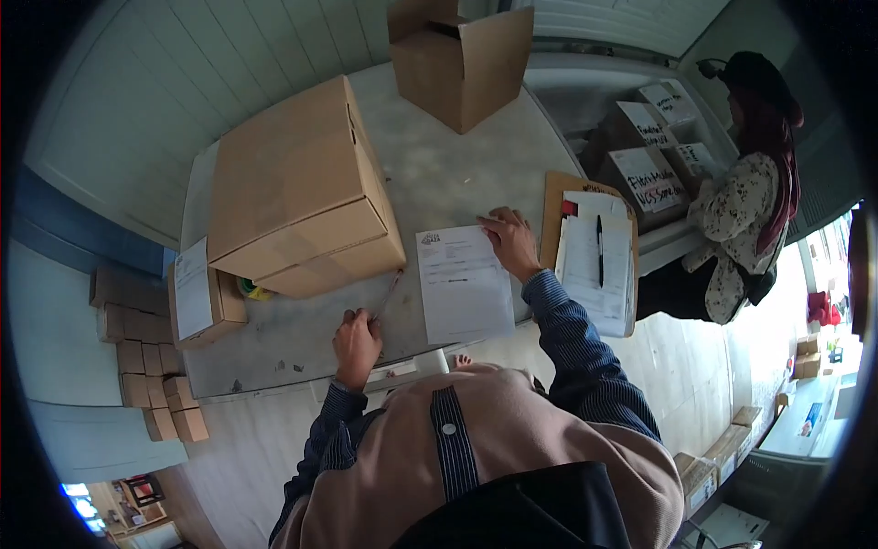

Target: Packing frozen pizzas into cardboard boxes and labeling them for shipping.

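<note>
A printed sheet of paper (464,288) lies near the front edge of the pale tabletop (425,171). The fingers of my right hand (509,241) rest on its top right corner. To the left of the sheet, my left hand (359,346) lies on the tabletop with curled fingers, at the lower end of a thin stick-like thing (392,291); whether it grips this cannot be told. A large closed cardboard box (295,185) stands behind my left hand. Right of my right hand, a black pen (600,250) lies on a stack of papers (583,302) over a brown folder (553,206).
An open cardboard box (459,75) stands at the back. A smaller box with a paper on it (195,295) is at the left, beside a tape roll (257,289). At right, a person (748,171) stands by a container of labelled parcels (648,182). More boxes are stacked on the left (140,343).
</note>
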Action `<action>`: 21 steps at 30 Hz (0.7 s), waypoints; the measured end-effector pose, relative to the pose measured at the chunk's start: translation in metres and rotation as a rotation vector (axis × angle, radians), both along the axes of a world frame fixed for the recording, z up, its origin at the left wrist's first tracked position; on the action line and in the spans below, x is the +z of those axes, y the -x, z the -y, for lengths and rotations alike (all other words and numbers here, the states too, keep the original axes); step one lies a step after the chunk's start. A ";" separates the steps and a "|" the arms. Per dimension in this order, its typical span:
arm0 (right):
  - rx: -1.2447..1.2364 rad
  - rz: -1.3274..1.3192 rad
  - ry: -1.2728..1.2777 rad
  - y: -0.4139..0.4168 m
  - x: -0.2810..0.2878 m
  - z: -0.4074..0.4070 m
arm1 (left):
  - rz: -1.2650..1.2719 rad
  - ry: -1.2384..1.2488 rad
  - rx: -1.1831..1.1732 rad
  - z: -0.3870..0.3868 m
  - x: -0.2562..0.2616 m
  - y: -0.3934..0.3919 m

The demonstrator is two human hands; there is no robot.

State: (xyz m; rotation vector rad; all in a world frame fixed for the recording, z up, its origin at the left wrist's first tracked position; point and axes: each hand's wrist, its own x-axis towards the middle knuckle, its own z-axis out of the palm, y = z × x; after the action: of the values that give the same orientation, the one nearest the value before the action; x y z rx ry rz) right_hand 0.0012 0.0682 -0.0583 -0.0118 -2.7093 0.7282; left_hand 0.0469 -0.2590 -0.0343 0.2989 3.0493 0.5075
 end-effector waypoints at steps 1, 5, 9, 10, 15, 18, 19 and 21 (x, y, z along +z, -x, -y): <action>-0.013 0.008 0.004 -0.005 0.001 0.003 | 0.011 -0.030 -0.008 0.000 0.001 -0.002; -0.152 -0.198 0.035 -0.031 0.022 0.018 | -0.163 -0.198 -0.109 0.000 -0.005 0.000; -0.102 -0.076 0.241 -0.080 0.012 0.021 | -0.178 -0.356 -0.499 -0.069 0.025 0.022; -0.104 0.021 0.181 -0.088 0.016 0.025 | -0.229 -0.282 -0.532 -0.084 0.023 0.036; -0.067 0.136 -0.042 -0.113 0.003 0.017 | -0.118 -0.001 -0.444 -0.135 0.009 0.083; -0.071 0.079 0.045 -0.118 0.001 0.014 | 0.189 0.109 -0.417 -0.150 0.026 0.080; -0.081 0.086 0.055 -0.118 0.002 0.015 | 0.084 0.106 -0.457 -0.150 0.018 0.076; -0.081 0.065 0.103 -0.118 0.005 0.017 | -0.009 0.110 -0.507 -0.152 0.012 0.057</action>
State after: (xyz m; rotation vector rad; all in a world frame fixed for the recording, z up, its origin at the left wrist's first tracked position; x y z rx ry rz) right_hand 0.1196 0.0515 -0.0533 -0.1715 -2.7110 0.8561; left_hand -0.0098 -0.1072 -0.0220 1.0263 2.8270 0.3018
